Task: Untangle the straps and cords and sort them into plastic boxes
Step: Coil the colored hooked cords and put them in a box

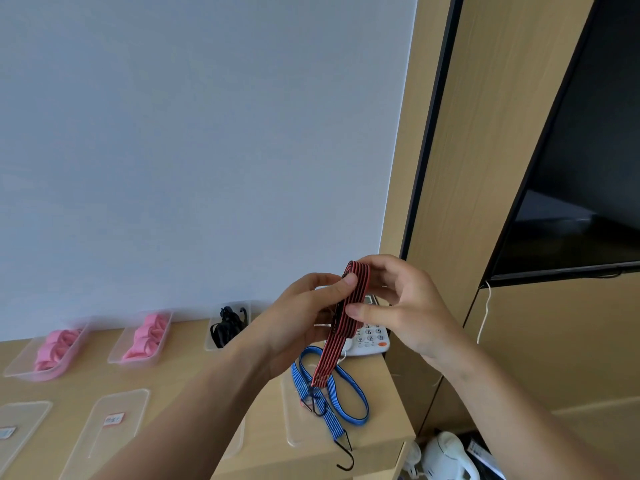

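Above wooden desk (pixel 194 344), both hands pinching flat ribbed red-black elastic strap (pixel 341 318)

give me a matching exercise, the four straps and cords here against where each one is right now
Things:
1. red strap
2. blue strap
3. pink straps
4. black cord

Places:
a. lying at the right end of the table
b. pinched between the left hand and right hand
c. in the two leftmost boxes
d. in the third box from the left

Pairs: 1-b, 2-a, 3-c, 4-d
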